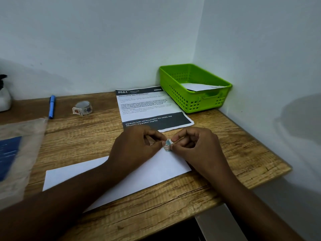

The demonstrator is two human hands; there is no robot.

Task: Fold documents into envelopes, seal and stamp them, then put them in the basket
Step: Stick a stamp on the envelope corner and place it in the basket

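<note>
- Left hand [139, 145] and right hand [194, 145] meet fingertip to fingertip, both pinching one small stamp [167, 145] over the far right corner of the flat white envelope [97, 173].
- Envelope lies on the grainy wooden desk [234, 150].
- Behind: printed sheet [149, 105], stamp roll [83, 107], blue pen [51, 106].
- The green perforated plastic basket [194, 87] in the corner holds a white envelope.

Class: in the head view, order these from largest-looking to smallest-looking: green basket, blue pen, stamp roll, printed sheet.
1. Printed sheet
2. Green basket, close to the sheet; it stands farther back, so the order is unsure
3. Blue pen
4. Stamp roll
</note>
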